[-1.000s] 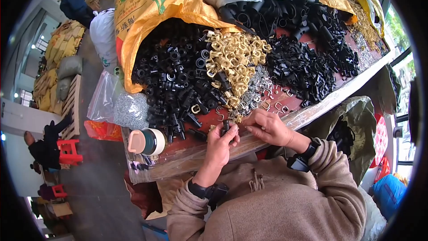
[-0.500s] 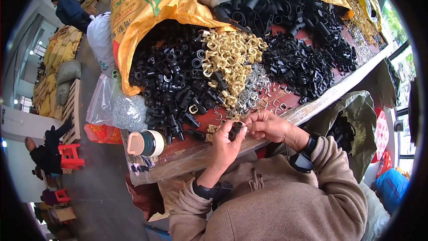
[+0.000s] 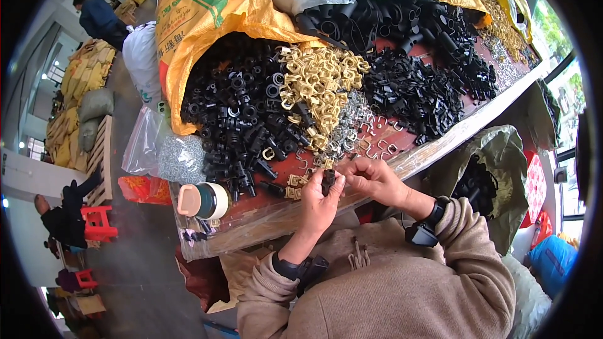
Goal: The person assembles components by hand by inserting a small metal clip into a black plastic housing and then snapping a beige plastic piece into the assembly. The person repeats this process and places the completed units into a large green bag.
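My left hand [image 3: 319, 204] grips a small black plastic fitting [image 3: 328, 181] upright between thumb and fingers, above the table's near edge. A gold-coloured piece [image 3: 328, 164] shows at the top of the fitting. Close beside it on the right, my right hand [image 3: 374, 181] has its thumb and fingers pinched together; whatever they hold is hidden or too small to name. Beyond the hands lie a heap of black fittings [image 3: 242, 110], a heap of gold-coloured clips [image 3: 320, 81] and scattered silvery U-shaped clips [image 3: 383, 146].
A cup with a beige lid [image 3: 204, 201] stands at the table's left corner, beside a clear bag of small grey parts [image 3: 181, 158]. An orange woven sack [image 3: 179, 44] opens onto the heaps. Small black parts [image 3: 418, 91] lie right. An olive sack [image 3: 502, 182] stands beside the table.
The black fitting has turned more upright in my left hand, and a gold-coloured piece now shows at its top. My right hand has shifted slightly, still pinched beside it.
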Demonstrator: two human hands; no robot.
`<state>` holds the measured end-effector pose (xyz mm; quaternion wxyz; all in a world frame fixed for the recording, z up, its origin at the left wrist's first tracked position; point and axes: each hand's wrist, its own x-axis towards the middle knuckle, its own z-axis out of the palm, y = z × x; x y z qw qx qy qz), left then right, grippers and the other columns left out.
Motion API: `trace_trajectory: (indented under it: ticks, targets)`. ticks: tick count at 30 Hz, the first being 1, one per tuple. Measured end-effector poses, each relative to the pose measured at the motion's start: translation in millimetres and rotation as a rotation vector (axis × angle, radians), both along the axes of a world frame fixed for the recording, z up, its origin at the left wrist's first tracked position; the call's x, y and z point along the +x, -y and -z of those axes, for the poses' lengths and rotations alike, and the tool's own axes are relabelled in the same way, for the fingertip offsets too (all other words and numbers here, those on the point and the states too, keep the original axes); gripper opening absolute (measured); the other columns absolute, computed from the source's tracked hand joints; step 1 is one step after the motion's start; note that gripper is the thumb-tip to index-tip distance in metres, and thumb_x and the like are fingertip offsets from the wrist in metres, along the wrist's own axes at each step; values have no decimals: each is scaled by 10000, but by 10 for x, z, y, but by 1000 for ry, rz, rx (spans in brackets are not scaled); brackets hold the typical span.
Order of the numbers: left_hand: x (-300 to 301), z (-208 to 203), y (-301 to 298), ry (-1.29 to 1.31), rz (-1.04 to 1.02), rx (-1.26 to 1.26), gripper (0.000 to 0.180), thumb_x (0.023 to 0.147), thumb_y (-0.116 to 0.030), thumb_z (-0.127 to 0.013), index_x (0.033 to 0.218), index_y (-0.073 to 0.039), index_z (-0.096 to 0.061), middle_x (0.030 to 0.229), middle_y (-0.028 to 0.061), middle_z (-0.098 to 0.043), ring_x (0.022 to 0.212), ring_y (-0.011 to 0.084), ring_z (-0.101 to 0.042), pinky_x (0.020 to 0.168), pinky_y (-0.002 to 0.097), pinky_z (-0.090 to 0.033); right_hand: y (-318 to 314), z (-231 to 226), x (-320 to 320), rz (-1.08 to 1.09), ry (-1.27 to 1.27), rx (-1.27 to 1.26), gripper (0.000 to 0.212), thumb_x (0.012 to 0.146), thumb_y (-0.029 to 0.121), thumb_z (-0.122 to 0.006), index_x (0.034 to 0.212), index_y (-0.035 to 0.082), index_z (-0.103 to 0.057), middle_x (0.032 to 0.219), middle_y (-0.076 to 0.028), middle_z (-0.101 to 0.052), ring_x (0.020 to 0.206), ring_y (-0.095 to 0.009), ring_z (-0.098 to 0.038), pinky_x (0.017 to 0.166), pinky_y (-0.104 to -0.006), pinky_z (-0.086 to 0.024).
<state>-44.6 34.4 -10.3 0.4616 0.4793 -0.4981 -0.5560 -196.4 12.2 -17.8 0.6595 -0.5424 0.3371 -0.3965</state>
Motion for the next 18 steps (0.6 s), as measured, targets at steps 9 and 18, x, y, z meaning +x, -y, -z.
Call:
trace_trajectory:
  ticks: [9,18]
  targets:
    - [87,-101,39,-754,207,497,342,868,-242,-451,1157,-61,-422,893,14,-514,709,80,-501,557,211,-410,108,-276,-119,71,-419,-661,75,730,62,-581,776,18,-541,706,-71,-517,620,-205,-516,554,-293,-412]
    - [53,-34,-59,-595,148,426,387,890,-203,-412,1232,-28,-364,1008,16,-514,778,70,-500,654,206,-413,70,-307,-90,10,-661,-996,173,601,109,-631,732,36,-545,741,-79,-506,631,-257,-511,576,-332,-435]
